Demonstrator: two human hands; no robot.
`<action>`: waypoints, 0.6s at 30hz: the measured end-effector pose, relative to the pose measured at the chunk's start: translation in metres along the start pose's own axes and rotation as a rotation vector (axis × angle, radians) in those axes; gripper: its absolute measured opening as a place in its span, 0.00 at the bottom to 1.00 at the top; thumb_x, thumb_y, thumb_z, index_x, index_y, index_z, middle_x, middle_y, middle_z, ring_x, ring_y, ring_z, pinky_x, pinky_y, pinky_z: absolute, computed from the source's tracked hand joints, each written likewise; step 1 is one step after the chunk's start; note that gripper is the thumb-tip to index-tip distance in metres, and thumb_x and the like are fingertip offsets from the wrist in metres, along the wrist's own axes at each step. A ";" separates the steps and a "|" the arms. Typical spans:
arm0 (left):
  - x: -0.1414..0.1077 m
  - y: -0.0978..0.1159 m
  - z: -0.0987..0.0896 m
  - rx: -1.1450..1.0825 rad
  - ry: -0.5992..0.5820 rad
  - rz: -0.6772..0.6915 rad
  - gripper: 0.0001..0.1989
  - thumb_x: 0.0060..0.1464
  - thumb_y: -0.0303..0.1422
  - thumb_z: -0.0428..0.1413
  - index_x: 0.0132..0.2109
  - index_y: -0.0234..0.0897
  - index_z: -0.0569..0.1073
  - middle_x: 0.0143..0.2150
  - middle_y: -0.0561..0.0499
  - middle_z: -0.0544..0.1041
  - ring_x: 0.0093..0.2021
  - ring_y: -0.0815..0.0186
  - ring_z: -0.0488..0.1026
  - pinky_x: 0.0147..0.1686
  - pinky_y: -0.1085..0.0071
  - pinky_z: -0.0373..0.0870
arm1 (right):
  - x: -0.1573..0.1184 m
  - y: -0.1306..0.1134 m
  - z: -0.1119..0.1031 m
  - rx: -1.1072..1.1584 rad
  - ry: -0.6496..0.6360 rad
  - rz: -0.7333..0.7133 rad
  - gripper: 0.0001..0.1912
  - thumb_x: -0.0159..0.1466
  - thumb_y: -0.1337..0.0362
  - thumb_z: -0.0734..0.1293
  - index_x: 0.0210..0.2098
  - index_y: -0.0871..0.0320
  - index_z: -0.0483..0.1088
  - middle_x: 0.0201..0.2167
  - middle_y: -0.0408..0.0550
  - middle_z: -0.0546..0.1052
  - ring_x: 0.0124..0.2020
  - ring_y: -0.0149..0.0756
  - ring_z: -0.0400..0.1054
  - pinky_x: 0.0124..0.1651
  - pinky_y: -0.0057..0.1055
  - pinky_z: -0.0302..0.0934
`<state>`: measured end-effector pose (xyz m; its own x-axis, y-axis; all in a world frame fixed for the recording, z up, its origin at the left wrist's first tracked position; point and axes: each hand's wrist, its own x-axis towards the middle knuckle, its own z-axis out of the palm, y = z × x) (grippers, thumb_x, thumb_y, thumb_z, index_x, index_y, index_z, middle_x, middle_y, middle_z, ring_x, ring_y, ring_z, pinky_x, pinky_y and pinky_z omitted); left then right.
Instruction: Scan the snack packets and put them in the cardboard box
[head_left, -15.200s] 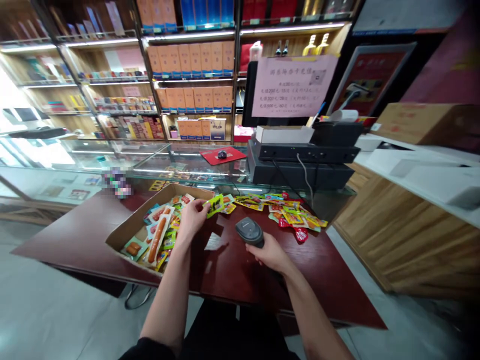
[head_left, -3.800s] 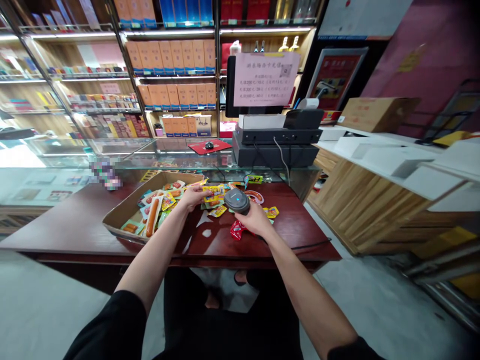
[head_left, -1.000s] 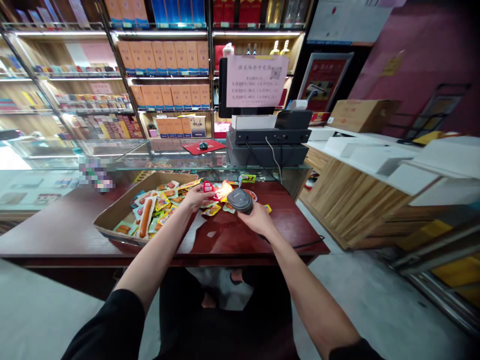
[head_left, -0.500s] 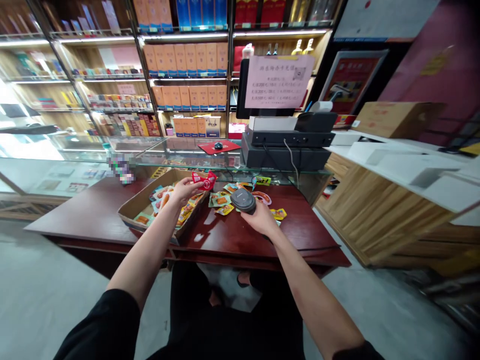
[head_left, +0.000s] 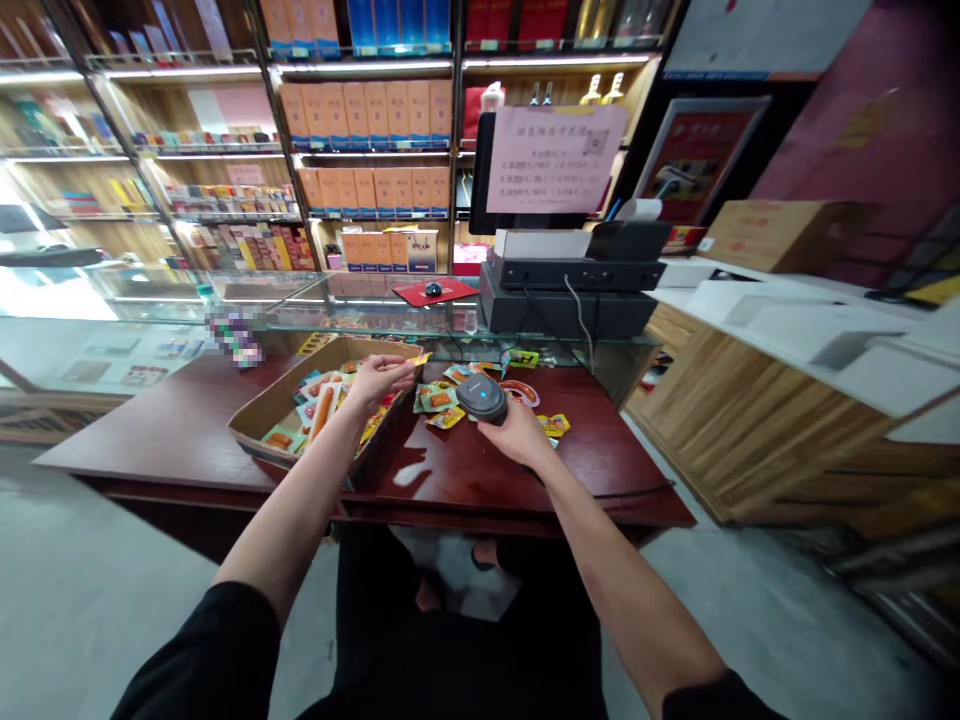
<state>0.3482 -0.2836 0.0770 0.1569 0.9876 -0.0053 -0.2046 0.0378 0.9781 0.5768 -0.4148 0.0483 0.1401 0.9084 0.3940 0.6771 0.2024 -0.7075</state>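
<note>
My left hand (head_left: 381, 378) is closed over the right side of the cardboard box (head_left: 259, 400), pinching a small yellow snack packet (head_left: 422, 359) at its fingertips. Mixed packets fill the box, among them a long sausage packet (head_left: 322, 412); my forearm hides some of them. My right hand (head_left: 516, 432) is wrapped round the handle of a dark grey barcode scanner (head_left: 482, 397), which shows a small blue light on top. Around the scanner lie loose snack packets, such as a green one (head_left: 437, 398), a yellow one (head_left: 553, 425) and a pink-edged sausage packet (head_left: 522, 392).
Behind the dark red table (head_left: 465, 470) runs a glass counter (head_left: 352, 318) with a mouse (head_left: 433, 289) on a red mat. A monitor with a pink notice (head_left: 555, 160) stands above black till equipment (head_left: 570, 300). A cable trails at the table's right.
The red packet is gone from my left hand, which now holds a yellow packet. A blue light now shows on the scanner. My right hand keeps about the same place.
</note>
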 end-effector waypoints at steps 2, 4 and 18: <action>0.001 -0.013 0.024 0.018 -0.047 -0.036 0.20 0.40 0.27 0.71 0.39 0.29 0.72 0.28 0.49 0.78 0.31 0.66 0.79 0.36 0.69 0.79 | -0.004 0.008 -0.010 -0.058 0.031 0.010 0.16 0.54 0.64 0.71 0.43 0.57 0.76 0.40 0.50 0.82 0.45 0.45 0.76 0.47 0.36 0.67; 0.002 -0.027 0.048 0.033 -0.099 -0.071 0.20 0.38 0.27 0.72 0.38 0.30 0.72 0.28 0.50 0.78 0.30 0.66 0.79 0.36 0.69 0.79 | -0.009 0.016 -0.022 -0.103 0.056 0.053 0.15 0.55 0.63 0.71 0.43 0.57 0.76 0.39 0.51 0.82 0.44 0.45 0.76 0.45 0.34 0.68; 0.013 -0.111 0.200 0.803 -0.493 0.285 0.13 0.43 0.32 0.66 0.38 0.35 0.76 0.35 0.48 0.79 0.37 0.62 0.77 0.40 0.69 0.71 | -0.041 0.072 -0.088 -0.101 0.197 0.215 0.16 0.56 0.63 0.71 0.44 0.57 0.76 0.41 0.52 0.82 0.45 0.46 0.77 0.43 0.31 0.67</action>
<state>0.5660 -0.3055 0.0099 0.6268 0.7623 0.1616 0.3911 -0.4871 0.7809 0.6829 -0.4699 0.0327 0.4189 0.8358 0.3549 0.6837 -0.0332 -0.7290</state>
